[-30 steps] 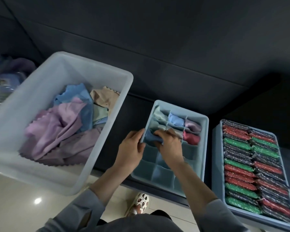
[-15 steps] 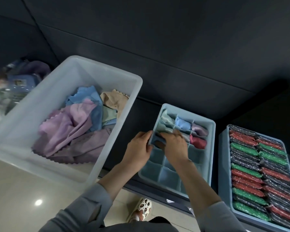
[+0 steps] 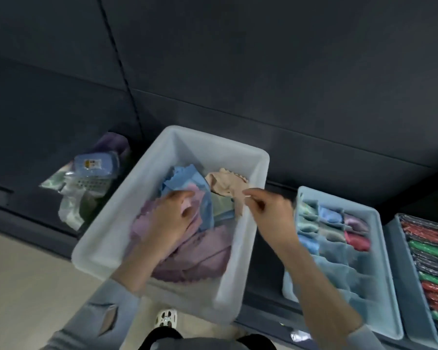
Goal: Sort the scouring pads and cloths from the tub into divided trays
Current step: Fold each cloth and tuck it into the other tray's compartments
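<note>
Cloths [image 3: 200, 251] in tub [image 3: 106, 238], hands [image 3: 171, 217] above, packaged goods [image 3: 91, 178] left

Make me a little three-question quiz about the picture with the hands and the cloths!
1. True or false: the left hand is over the cloths in the white tub.
2. What colour is the cloth nearest the right hand? A beige, B black, C orange.
3. Fill in: the tray of scouring pads sits on the ____ side of the cloth tray.

Key: 1 true; 2 A; 3 right.
</note>
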Demonstrator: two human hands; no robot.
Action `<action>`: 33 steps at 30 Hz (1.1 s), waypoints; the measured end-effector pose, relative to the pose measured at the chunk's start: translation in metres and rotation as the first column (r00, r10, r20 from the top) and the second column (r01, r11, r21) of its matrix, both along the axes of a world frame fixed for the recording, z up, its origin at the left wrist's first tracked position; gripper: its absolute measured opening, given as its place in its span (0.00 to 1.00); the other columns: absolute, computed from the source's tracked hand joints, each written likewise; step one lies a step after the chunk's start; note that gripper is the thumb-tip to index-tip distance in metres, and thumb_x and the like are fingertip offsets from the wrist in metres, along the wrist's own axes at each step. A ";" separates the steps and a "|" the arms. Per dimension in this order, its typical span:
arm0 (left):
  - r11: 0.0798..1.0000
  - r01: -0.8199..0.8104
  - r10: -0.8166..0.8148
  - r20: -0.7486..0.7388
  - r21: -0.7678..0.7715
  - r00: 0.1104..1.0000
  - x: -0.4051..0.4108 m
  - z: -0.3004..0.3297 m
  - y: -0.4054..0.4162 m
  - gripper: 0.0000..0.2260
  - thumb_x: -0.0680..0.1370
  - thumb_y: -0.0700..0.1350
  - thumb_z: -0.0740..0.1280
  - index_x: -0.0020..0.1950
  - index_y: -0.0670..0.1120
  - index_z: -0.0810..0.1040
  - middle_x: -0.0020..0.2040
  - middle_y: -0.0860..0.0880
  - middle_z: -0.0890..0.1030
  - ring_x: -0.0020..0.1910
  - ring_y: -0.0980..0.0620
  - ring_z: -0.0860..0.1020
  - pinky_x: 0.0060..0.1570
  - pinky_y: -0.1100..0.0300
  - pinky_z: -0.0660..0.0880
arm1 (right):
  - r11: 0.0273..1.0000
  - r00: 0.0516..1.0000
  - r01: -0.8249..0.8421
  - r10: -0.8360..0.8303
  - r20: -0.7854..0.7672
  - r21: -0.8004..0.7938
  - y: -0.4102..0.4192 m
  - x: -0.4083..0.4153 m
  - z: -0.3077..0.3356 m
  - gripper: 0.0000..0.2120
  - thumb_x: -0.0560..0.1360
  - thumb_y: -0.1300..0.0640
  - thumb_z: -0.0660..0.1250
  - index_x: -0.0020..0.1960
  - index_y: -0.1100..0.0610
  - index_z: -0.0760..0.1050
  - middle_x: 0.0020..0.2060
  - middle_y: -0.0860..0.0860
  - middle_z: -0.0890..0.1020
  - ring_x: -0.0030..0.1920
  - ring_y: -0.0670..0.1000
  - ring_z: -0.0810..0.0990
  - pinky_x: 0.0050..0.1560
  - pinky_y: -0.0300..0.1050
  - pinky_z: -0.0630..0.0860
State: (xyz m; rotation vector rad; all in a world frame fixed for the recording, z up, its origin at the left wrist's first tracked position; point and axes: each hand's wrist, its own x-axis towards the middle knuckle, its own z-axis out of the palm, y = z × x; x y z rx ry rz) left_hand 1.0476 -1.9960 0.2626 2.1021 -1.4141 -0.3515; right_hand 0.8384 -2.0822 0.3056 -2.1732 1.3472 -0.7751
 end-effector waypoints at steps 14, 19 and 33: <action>0.952 0.270 -0.257 -0.102 0.141 0.961 0.085 -0.005 -0.009 0.31 0.75 0.40 0.70 0.76 0.42 0.62 0.70 0.40 0.70 0.66 0.40 0.71 0.64 0.52 0.68 | 0.789 0.946 -0.116 -0.098 0.310 0.604 -0.002 0.115 -0.023 0.08 0.71 0.69 0.72 0.38 0.59 0.77 0.34 0.48 0.77 0.37 0.45 0.74 0.43 0.37 0.71; 0.895 0.445 -0.441 -0.157 -0.007 0.884 0.079 0.058 -0.045 0.13 0.71 0.48 0.76 0.51 0.45 0.80 0.44 0.49 0.81 0.43 0.51 0.78 0.44 0.57 0.71 | 0.780 0.865 -0.273 -0.058 0.499 0.563 0.001 0.076 0.052 0.05 0.72 0.65 0.67 0.41 0.58 0.72 0.35 0.59 0.72 0.31 0.56 0.73 0.31 0.50 0.70; 0.847 0.294 -0.480 -0.400 -0.442 0.781 0.082 0.197 -0.071 0.03 0.75 0.47 0.73 0.47 0.50 0.82 0.40 0.52 0.80 0.38 0.56 0.75 0.43 0.57 0.73 | 0.961 0.990 -0.136 0.124 0.066 0.240 -0.002 0.003 0.170 0.09 0.73 0.61 0.73 0.50 0.49 0.82 0.32 0.44 0.80 0.29 0.47 0.76 0.39 0.39 0.76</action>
